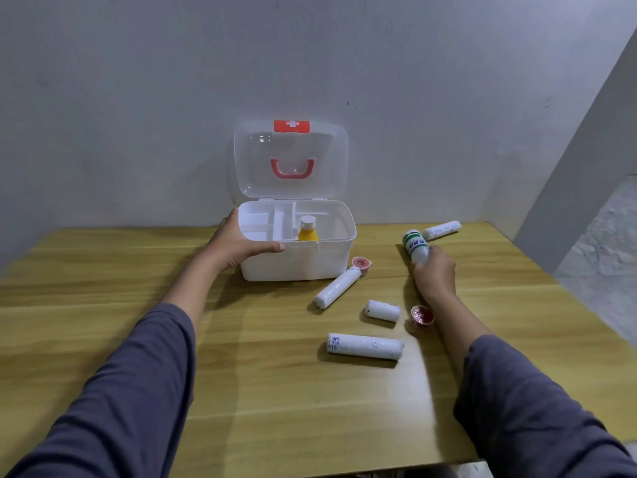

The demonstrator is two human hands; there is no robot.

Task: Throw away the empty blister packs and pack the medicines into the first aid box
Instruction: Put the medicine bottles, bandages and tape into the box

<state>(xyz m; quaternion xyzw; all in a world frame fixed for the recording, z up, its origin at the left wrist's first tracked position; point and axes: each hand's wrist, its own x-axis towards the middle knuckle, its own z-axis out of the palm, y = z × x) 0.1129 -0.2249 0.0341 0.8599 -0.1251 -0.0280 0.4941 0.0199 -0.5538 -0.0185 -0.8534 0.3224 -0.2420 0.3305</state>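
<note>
The white first aid box [331, 260] stands open at the back of the table, its clear lid up against the wall. Inside it a yellow bottle [307, 230] stands upright beside a white divided tray [265, 222]. My left hand [241, 244] grips the box's front left rim. My right hand [435, 274] is closed around a white bottle with green print [415, 243], right of the box. Several white bandage rolls lie on the table: one leaning by the box [337, 287], a short one [382, 310], a long one [365, 346], and one at the back [442, 230].
Two small red-topped cups sit on the wooden table [138, 288]: one by the box's front right corner [361, 263], one beside my right wrist [421, 316]. A grey wall runs behind the box. The table's right edge drops to a lighter floor.
</note>
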